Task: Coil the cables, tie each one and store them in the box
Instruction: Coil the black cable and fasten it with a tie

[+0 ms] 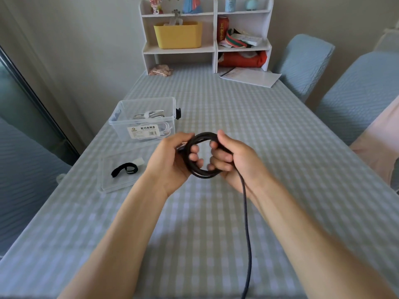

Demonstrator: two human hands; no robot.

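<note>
A black cable [203, 135] is wound into a small coil held above the table between both hands. My left hand [170, 160] grips the coil's left side, fingers curled through the loop. My right hand [233, 156] grips the right side, and the cable's loose tail [248, 234] hangs from it down to the bottom edge of the view. A clear plastic box [144, 119] stands at the left, holding white coiled cables. In front of it lies the clear lid [116, 184] with a black strap tie [125, 169] on it.
The table wears a checked blue-grey cloth [237, 117]. A white shelf unit [205, 35] with a yellow bin stands at the far end, papers [250, 77] beside it. Blue-covered chairs [356, 91] line the right side. A glass door is at the left.
</note>
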